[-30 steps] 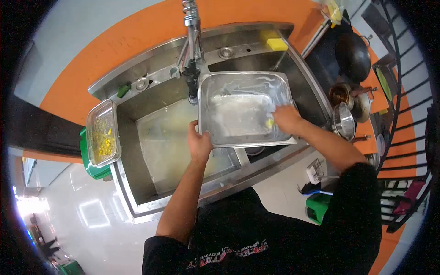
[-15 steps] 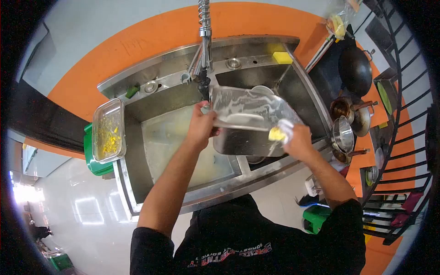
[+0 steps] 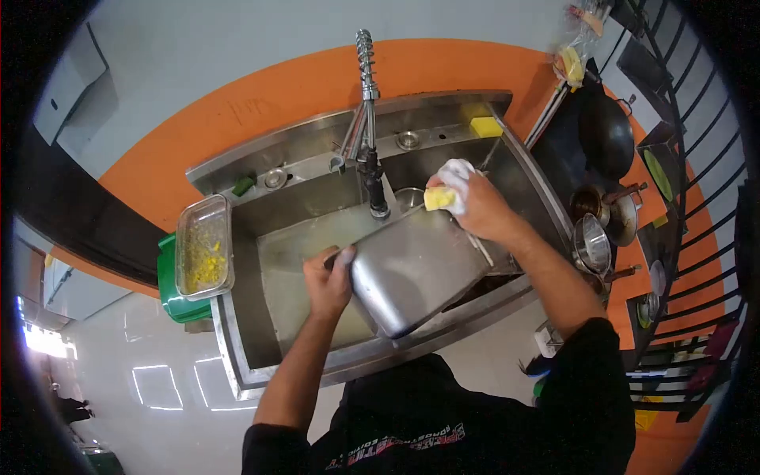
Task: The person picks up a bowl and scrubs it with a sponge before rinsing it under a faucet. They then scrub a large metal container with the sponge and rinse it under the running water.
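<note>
A deep stainless steel pan (image 3: 419, 273) is tilted over the divider between the two sink basins, its outer side facing up. My left hand (image 3: 327, 279) is closed on the pan's left edge. A yellow sponge (image 3: 440, 198) covered in white suds is gripped in my right hand (image 3: 484, 207), at the far edge of the pan. Just beyond the pan hangs the black spray head (image 3: 374, 186) of the faucet. Part of a round metal bowl (image 3: 409, 196) shows in the right basin; the pan hides the rest.
Cloudy water (image 3: 289, 261) fills the left basin. A clear container (image 3: 203, 257) with yellow scraps rests on the sink's left edge, above a green bin (image 3: 176, 305). Another yellow sponge (image 3: 486, 127) lies on the back ledge. Pots and a wok (image 3: 608, 134) stand at the right.
The pan has been turned so its outer side faces up instead of its soapy inside. My right hand moved with the sponge up and left to the far edge; my left hand came lower.
</note>
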### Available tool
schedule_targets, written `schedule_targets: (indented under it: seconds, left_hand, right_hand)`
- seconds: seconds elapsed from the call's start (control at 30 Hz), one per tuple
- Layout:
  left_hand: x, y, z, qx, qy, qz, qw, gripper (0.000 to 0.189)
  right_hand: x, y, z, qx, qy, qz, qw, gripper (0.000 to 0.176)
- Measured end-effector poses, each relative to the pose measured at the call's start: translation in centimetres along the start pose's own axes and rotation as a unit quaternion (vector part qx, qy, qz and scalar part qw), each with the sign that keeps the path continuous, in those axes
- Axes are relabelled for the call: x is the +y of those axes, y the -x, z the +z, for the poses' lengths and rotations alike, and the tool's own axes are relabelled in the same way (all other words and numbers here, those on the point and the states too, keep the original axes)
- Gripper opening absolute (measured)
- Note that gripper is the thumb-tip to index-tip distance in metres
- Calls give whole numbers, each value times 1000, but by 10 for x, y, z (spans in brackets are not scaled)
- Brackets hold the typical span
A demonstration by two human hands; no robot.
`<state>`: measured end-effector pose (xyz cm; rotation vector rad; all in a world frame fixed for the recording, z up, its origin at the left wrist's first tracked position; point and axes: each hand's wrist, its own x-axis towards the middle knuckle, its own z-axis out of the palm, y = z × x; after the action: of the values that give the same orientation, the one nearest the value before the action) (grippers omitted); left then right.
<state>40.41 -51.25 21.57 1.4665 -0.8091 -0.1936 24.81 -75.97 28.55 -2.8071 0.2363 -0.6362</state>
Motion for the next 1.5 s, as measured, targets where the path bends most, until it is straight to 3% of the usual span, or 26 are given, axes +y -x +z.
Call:
schedule_targets:
  seconds: [0.07, 0.13, 0.27, 0.33, 0.4, 0.47, 0.5, 0.6, 0.63, 0.67, 0.73, 0.77, 0.87, 0.93, 1.0, 1.03, 1.13, 1.17, 1.2, 1.27, 1.3, 1.33, 1.4, 1.43, 1.47, 1.5]
  left_hand:
    - [-12, 10, -5, 8, -3, 11, 1000, 42]
    - [-19, 19, -8, 61, 11, -39, 997, 42]
    - [-39, 27, -12, 95, 52, -49, 993, 41]
    - [-42, 28, -9, 89, 16, -24, 996, 42]
    - [-47, 34, -8, 76, -21, 1, 997, 42]
    - [-53, 36, -8, 95, -29, -21, 995, 40]
    - [-52, 39, -6, 91, -24, -19, 995, 40]
    - [-57, 35, 3, 48, 19, -48, 998, 40]
    - [-69, 35, 5, 49, 22, -24, 998, 40]
    - [-75, 36, 5, 49, 22, -1, 999, 41]
    - [-64, 38, 10, 21, 6, 19, 1000, 41]
    - [-60, 39, 14, 0, -7, 34, 999, 41]
    - [-82, 38, 21, 41, 75, -17, 996, 41]
    - [-82, 39, 19, 47, 83, -9, 995, 41]
    - [-69, 41, 17, 21, -20, 50, 998, 43]
    - [-72, 42, 21, 6, -29, 32, 999, 45]
    - [-73, 42, 26, 41, 65, -7, 997, 45]
    - [-71, 41, 25, 54, 63, 1, 997, 44]
    - [-74, 42, 23, 53, 59, 2, 997, 44]
    - [-86, 44, 17, 35, 28, 29, 999, 45]
    - [-86, 43, 19, 33, -1, 50, 998, 45]
    - [-81, 46, 19, 37, 2, 51, 998, 45]
    - [-69, 44, 21, 16, 3, 22, 1000, 43]
    - [-79, 44, 20, 25, 14, 37, 999, 43]
    - [-76, 42, 25, 28, 14, 38, 999, 43]
    - [-70, 42, 27, 42, 4, 48, 998, 43]
  right_hand:
    - [-12, 5, 9, 62, 33, -9, 998, 33]
    - [-12, 17, 26, 90, 75, 75, 990, 33]
    - [-52, 21, 47, 49, 39, 80, 995, 38]
    - [-67, 32, 70, 39, 26, -50, 998, 39]
    - [-40, 46, 69, 40, 13, -25, 999, 32]
    - [40, 51, 68, -6, -31, 199, 979, 32]
    - [31, 44, 53, 55, 20, 251, 966, 35]
    - [-24, 58, 123, 165, -18, 195, 967, 20]
    - [-67, 39, 79, 188, -20, 36, 981, 20]
    - [-56, 39, 74, 193, -20, 43, 980, 20]
    - [-10, 33, 60, 70, -219, 382, 895, 28]
    - [12, 29, 62, 92, -46, 294, 950, 27]
    - [-43, 37, 97, 81, 25, 266, 960, 24]
    - [-29, 29, 84, 56, 3, 285, 957, 24]
    - [-5, 20, 68, -2, -44, 321, 946, 25]
    - [18, 14, 72, 143, -43, 269, 951, 23]
    - [-12, 23, 107, 75, 17, 236, 969, 20]
    - [-33, 26, 114, 161, -10, 92, 983, 20]
    - [-33, 24, 105, 163, -15, 93, 982, 20]
    - [-12, 13, 75, 75, -26, 244, 966, 21]
    - [24, 4, 71, 87, -93, 383, 915, 27]
    - [62, 7, 68, 67, -67, 313, 945, 39]
    - [34, 7, 74, 202, -66, 320, 923, 30]
    - [12, 7, 80, 267, -123, 214, 932, 31]
    - [0, 3, 78, 322, 43, -5, 946, 33]
    - [-4, 4, 71, 252, -44, 117, 960, 30]
